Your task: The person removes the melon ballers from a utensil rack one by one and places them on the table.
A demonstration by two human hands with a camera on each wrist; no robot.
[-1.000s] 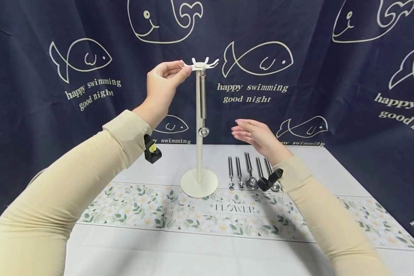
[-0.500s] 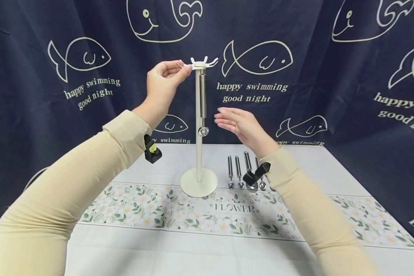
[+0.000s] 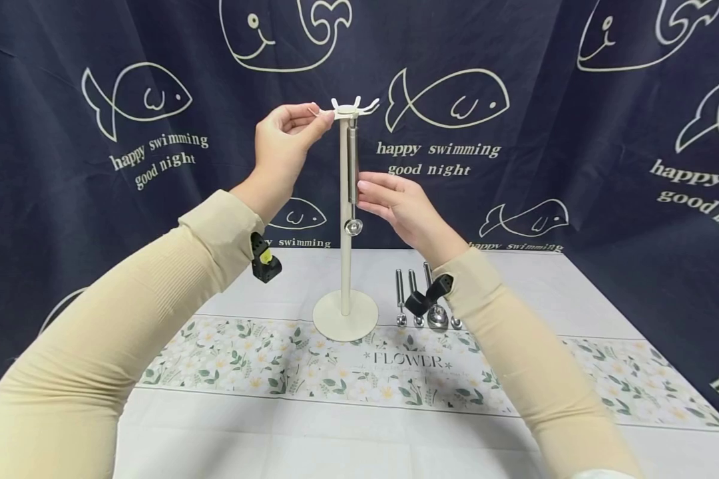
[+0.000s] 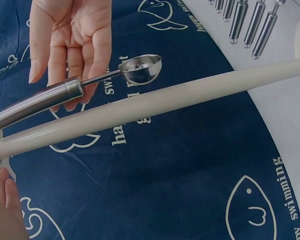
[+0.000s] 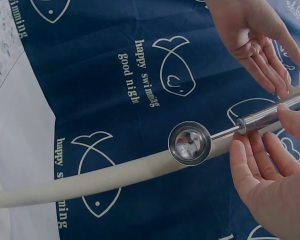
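A cream stand (image 3: pixel 345 266) rises from the table on a round base, with a ring of white hooks (image 3: pixel 349 109) on top. My left hand (image 3: pixel 287 136) pinches one hook on the left between thumb and fingers. From the hooks a steel melon baller (image 3: pixel 353 166) hangs bowl-down beside the pole. My right hand (image 3: pixel 404 203) is at the lower part of its handle, fingers extended and fingertips right at the metal. In the left wrist view, the right thumb (image 4: pixel 36 72) stands apart from the handle. The small round bowl (image 5: pixel 190 142) faces the right wrist camera.
Several steel melon ballers (image 3: pixel 400 289) lie in a row on the white table to the right of the base, partly covered by my right wrist. A floral strip (image 3: pixel 245 359) crosses the tabletop. A navy curtain (image 3: pixel 311 166) hangs behind the stand.
My right hand has moved left from above the row of melon ballers to the handle of the hanging one. My left hand has stayed on the hook.
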